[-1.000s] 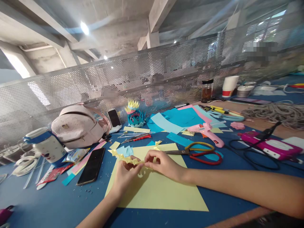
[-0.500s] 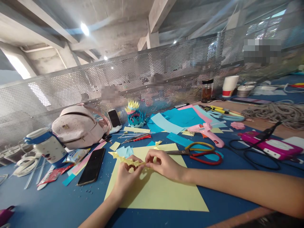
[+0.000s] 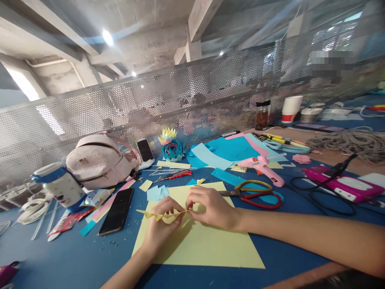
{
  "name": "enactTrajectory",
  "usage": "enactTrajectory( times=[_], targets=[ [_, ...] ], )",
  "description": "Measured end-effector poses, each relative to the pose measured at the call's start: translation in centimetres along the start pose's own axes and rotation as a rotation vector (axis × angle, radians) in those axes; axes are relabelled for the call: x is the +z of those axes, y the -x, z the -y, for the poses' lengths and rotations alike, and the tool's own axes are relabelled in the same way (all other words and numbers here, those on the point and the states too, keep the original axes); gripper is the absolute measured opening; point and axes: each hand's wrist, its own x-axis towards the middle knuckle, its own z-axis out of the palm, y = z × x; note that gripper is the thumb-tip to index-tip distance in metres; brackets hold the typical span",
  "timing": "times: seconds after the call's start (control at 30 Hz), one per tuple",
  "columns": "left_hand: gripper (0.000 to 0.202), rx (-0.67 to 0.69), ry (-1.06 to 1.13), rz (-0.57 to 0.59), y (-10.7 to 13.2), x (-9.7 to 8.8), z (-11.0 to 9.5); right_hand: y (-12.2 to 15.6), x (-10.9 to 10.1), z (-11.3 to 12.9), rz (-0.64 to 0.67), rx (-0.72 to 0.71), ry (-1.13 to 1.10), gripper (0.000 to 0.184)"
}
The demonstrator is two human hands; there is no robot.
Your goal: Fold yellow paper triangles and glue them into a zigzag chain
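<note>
Both of my hands pinch a chain of small folded yellow paper pieces (image 3: 156,215) just above a large yellow sheet (image 3: 204,245) on the blue table. My left hand (image 3: 162,228) grips the chain near its middle, and its free end pokes out to the left. My right hand (image 3: 210,208) pinches the chain's right end, fingertips touching the left hand's. Scissors with red and yellow handles (image 3: 255,193) lie just beyond my right hand. Small light-blue paper squares (image 3: 157,193) lie beyond my left hand.
A black phone (image 3: 117,210) lies left of the sheet, with a pink backpack (image 3: 99,160) and a taped jar (image 3: 60,186) further left. A pink glue gun (image 3: 261,166), blue papers (image 3: 228,150), a paper lotus (image 3: 171,146) and a magenta device (image 3: 345,184) with black cable sit behind. Perforated metal screen at the back.
The paper chain has turned and dropped lower, now stretched flat to the left. Both hands have shifted slightly towards me and closer together.
</note>
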Motion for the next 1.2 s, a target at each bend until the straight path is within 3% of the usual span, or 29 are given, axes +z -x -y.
enactTrajectory(
  times=[0.17, 0.33, 0.47, 0.67, 0.9, 1.2],
  targets=[
    [0.013, 0.136, -0.075, 0.059, 0.2, -0.3, 0.3, 0.0, -0.5, -0.8, 0.053, -0.289, 0.299, 0.020],
    [0.019, 0.341, -0.235, 0.200, -0.1, -0.9, 0.9, -0.3, -1.0, -1.5, 0.044, -0.501, 0.504, 0.029],
    [0.022, 0.547, -0.405, 0.189, -0.4, -1.0, 1.6, -0.7, -1.2, -2.1, 0.052, -0.618, 0.594, 0.034],
    [0.036, 0.521, -0.445, 0.229, -0.1, -0.8, 1.9, -0.8, -1.5, -2.5, 0.107, -0.685, 0.638, 0.037],
    [0.028, 0.515, -0.455, 0.305, -0.1, -0.7, 1.5, -0.9, -1.3, -2.8, 0.161, -0.741, 0.589, 0.034],
    [0.028, 0.479, -0.465, 0.370, 0.2, -0.7, 1.1, -1.3, -2.0, -2.5, 0.309, -0.663, 0.497, 0.029]
  ],
)
